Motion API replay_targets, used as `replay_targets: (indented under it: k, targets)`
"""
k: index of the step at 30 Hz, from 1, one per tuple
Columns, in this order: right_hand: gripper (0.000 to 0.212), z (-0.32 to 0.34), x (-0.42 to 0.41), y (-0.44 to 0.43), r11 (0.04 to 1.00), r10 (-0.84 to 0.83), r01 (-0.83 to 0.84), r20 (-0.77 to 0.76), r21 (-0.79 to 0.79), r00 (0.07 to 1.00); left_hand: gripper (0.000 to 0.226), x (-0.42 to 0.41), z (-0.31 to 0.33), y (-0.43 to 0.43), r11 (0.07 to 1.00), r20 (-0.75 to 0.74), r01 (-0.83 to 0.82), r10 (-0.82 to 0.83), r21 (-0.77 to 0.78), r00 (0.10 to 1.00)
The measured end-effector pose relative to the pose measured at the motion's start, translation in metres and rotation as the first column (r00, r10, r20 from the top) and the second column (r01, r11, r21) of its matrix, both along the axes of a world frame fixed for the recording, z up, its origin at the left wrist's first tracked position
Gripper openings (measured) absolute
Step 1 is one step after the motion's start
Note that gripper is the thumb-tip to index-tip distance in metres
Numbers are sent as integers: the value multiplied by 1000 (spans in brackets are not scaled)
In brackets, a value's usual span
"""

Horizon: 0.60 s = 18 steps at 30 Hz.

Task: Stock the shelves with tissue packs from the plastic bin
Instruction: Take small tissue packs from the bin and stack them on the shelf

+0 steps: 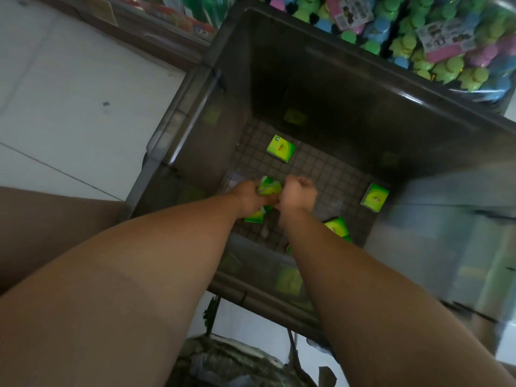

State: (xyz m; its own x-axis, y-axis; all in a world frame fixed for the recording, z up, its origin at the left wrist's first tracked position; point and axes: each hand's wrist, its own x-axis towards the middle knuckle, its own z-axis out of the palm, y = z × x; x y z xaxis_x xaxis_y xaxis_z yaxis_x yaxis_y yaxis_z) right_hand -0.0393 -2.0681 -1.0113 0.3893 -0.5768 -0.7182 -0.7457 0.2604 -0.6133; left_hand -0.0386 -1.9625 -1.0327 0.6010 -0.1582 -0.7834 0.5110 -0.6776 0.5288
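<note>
Deep inside the dark plastic bin (pixel 231 88) we reach with both arms. Our left hand (pixel 248 198) grasps a green tissue pack (pixel 268 186); our right hand (pixel 298 192) is clenched just beside it, contents hidden. Loose packs lie on the gridded floor: one farther away (pixel 281 148), one right (pixel 375 197).

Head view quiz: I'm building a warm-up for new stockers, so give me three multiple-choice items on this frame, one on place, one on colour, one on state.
1. Where are both hands?
A. On a shelf
B. Down in the bin
C. On the floor

2. The tissue packs' colour?
A. Green
B. Red
C. White

3. How full is the bin?
A. Brimming
B. Half full
C. Nearly empty

Key:
1 B, the left hand and right hand reach near the plastic bin floor.
2 A, like the loose pack.
3 C, mostly bare grid floor shows.
</note>
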Motion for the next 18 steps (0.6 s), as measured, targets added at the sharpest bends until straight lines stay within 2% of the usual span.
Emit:
replay_targets:
  k: [2,5,6,8,9,11,13,15,18]
  targets:
    - [18,-8,-7,6,989,72,-75,-31,-127,997,49,-5,-10,-1,995,-39,61,-59,75,998]
    - [22,-9,-12,9,981,62,-62,-9,-182,998,36,-1,-4,1,984,-43,101,-96,147,994]
    - [22,-9,-13,9,982,39,-38,2,-186,999,38,1,-3,3,981,-35,85,-80,176,996]
    - [7,-6,-15,7,971,74,-87,-67,-222,995,51,2,-7,6,959,-50,0,14,283,999]
    - [10,-10,-17,4,970,116,-140,-131,-198,985,56,0,-7,7,943,-65,-60,86,326,994]
    - [38,-22,-22,4,968,236,-250,-248,-29,940,66,-4,-9,5,923,-98,-135,181,361,979]
    - [50,-33,-26,9,935,350,-316,-280,160,894,71,-7,-8,-1,930,-148,-126,186,346,971]
    - [48,-56,-32,13,894,443,-401,-264,197,857,68,-10,-6,-7,943,-200,-89,159,320,967]
    - [60,-52,-35,17,864,504,-484,-239,141,830,56,-19,-1,-10,966,-311,63,18,250,950]
